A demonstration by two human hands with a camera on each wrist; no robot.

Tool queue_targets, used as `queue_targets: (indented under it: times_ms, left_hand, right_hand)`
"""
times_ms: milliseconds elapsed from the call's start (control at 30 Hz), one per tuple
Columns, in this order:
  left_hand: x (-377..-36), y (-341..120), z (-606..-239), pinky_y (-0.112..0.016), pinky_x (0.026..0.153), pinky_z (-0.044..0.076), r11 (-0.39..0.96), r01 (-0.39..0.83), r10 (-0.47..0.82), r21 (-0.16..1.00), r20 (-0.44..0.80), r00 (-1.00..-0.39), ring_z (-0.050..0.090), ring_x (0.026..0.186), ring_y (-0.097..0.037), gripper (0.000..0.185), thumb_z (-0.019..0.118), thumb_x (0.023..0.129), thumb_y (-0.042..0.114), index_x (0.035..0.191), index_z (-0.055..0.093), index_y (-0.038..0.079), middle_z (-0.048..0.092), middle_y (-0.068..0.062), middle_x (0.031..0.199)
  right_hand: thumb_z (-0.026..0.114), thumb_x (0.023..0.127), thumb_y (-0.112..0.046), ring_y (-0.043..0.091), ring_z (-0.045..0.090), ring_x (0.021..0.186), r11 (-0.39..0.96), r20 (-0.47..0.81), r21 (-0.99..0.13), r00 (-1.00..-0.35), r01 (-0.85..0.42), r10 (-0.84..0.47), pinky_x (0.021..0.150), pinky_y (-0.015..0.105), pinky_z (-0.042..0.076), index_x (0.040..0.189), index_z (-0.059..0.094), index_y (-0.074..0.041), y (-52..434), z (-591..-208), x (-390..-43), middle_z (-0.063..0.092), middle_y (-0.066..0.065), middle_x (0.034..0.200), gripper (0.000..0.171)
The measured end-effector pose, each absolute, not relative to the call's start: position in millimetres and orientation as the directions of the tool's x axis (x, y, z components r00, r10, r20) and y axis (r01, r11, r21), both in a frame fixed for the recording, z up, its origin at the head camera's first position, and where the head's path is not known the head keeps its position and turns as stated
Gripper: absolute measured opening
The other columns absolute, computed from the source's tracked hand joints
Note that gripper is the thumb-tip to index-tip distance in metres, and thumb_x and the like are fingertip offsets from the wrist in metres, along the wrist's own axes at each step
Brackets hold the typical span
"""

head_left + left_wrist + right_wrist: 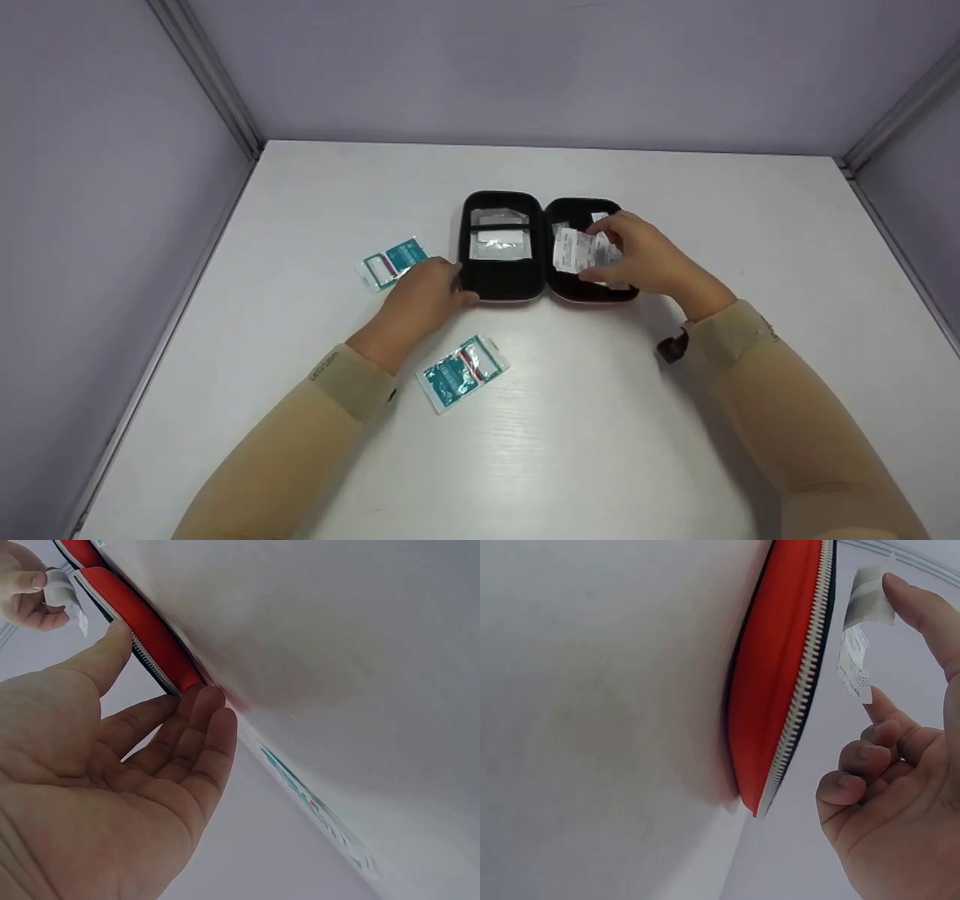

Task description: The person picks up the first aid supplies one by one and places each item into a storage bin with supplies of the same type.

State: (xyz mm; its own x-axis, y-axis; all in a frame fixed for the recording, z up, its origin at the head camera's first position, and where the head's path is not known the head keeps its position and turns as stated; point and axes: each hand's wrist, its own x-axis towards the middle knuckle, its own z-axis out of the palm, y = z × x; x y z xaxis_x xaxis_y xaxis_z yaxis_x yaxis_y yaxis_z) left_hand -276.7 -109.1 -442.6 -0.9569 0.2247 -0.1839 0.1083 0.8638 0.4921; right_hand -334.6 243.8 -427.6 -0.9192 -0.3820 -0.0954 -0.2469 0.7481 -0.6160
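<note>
A small zippered case (501,281), red outside and black inside, lies open like a book on the white table. My left hand (424,296) grips the near left corner of the case, thumb at the zipper edge and fingers at the red side. Over the right half, my right hand (649,255) holds white printed packets (574,251) between thumb and fingers. In the right wrist view, the packets (855,660) stand above the zipper edge. Clear-wrapped white packets (499,244) sit under a black elastic strap in the left half.
A teal and white packet (386,262) lies left of the case, partly behind my left hand. Another teal and white packet (463,373) lies nearer, below the case. Pale panels (525,75) enclose the table (600,450) at the back and sides.
</note>
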Motion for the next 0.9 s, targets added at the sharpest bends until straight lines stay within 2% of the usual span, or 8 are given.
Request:
queue_targets:
  times_ms: [200,500,700,900]
  left_hand:
    - [-275.9,-108.2,-442.4,-0.050,0.119,0.057,0.866,0.149,0.252,0.477,-0.159,-0.955,0.070,0.134,-0.035,0.064,0.080,0.108,0.035,0.156,0.064,-0.004,0.073,-0.022,0.142]
    - [-274.7,-106.0,-442.6,-0.049,0.120,0.057,0.855,0.118,0.234,0.505,-0.172,-0.957,0.070,0.134,-0.033,0.065,0.080,0.107,0.035,0.157,0.063,-0.002,0.073,-0.021,0.145]
    - [-272.1,-105.6,-443.0,-0.049,0.118,0.058,0.852,0.108,0.231,0.512,-0.182,-0.956,0.070,0.127,-0.031,0.063,0.081,0.107,0.035,0.156,0.064,-0.001,0.074,-0.020,0.141]
    - [-270.4,-105.0,-442.6,-0.049,0.121,0.057,0.855,0.106,0.229,0.508,-0.186,-0.955,0.070,0.134,-0.032,0.064,0.080,0.108,0.036,0.157,0.064,-0.001,0.072,-0.020,0.144]
  right_hand:
    - [0.095,0.092,-0.034,0.030,0.048,0.112,0.738,-0.095,-0.642,-0.933,-0.210,-0.347,0.092,0.045,0.042,0.153,0.063,-0.007,245.3,-429.7,-341.8,0.054,0.016,0.123,0.074]
    - [0.094,0.094,-0.038,0.026,0.046,0.099,0.764,-0.084,-0.613,-0.944,-0.204,-0.319,0.084,0.043,0.039,0.159,0.059,-0.005,246.0,-428.0,-353.1,0.051,0.014,0.113,0.081]
    - [0.095,0.094,-0.035,0.027,0.046,0.101,0.761,-0.064,-0.611,-0.944,-0.219,-0.323,0.087,0.044,0.039,0.161,0.058,-0.003,246.7,-432.0,-358.6,0.052,0.015,0.114,0.083]
    - [0.094,0.095,-0.036,0.027,0.046,0.105,0.752,-0.069,-0.625,-0.945,-0.208,-0.319,0.089,0.045,0.039,0.164,0.055,-0.003,247.6,-433.0,-360.0,0.052,0.015,0.118,0.086]
